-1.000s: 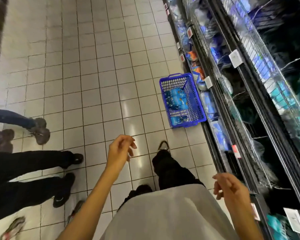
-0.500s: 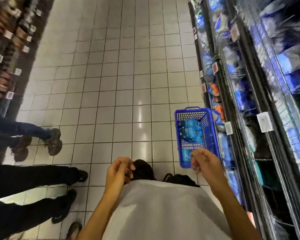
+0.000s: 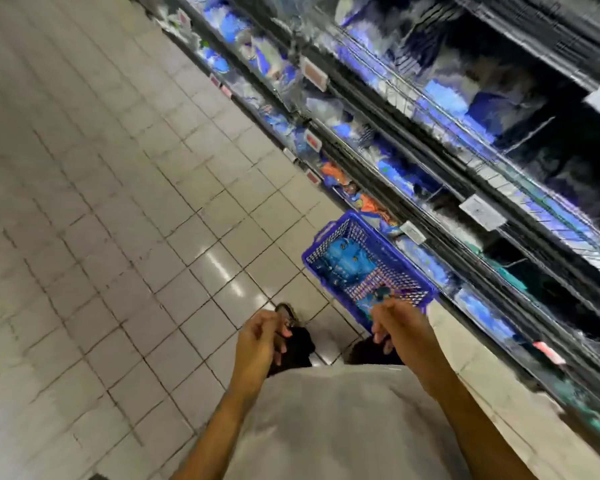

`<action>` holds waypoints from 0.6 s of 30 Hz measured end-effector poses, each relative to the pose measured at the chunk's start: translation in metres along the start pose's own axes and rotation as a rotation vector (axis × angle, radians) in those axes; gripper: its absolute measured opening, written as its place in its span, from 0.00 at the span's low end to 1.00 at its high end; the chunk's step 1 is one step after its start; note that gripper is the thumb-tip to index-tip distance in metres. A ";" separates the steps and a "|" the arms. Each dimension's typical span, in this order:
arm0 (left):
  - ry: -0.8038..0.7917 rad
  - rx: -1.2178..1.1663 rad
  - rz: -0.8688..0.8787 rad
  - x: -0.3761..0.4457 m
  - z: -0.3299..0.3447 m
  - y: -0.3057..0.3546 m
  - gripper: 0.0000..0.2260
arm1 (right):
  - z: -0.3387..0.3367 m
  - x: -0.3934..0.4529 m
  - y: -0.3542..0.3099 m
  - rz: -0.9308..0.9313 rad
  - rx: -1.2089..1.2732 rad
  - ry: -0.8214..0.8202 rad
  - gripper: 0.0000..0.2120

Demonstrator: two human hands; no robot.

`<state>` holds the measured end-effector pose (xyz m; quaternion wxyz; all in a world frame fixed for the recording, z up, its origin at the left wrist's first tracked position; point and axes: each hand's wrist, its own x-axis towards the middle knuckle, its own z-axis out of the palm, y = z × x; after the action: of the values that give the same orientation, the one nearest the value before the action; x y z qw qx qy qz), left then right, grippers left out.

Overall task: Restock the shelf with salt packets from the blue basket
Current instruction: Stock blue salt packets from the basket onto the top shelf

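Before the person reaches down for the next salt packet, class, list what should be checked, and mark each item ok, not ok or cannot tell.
1. Blue perforated plastic basket on the tiled floor beside the shelf, within view: ok.
2. Light blue salt packets left in the basket: ok.
3. Left hand holds nothing, fingers loosely curled: ok.
4. Right hand free, above the basket's near end: ok, though blurred.
5. Free space on the dark wire shelf for salt: cannot tell, the picture is smeared.
6. Beige tiled floor around the basket free of obstacles: ok.
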<state>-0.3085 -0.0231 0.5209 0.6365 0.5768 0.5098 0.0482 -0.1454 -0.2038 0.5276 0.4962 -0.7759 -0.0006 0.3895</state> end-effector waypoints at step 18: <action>-0.478 0.597 -0.100 0.177 0.124 0.003 0.12 | 0.010 0.051 0.113 0.443 0.543 0.453 0.09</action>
<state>-0.1352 0.0085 0.3954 0.5428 0.7062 0.3661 -0.2695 -0.1595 -0.2333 0.4071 0.5745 -0.6645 0.3781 0.2924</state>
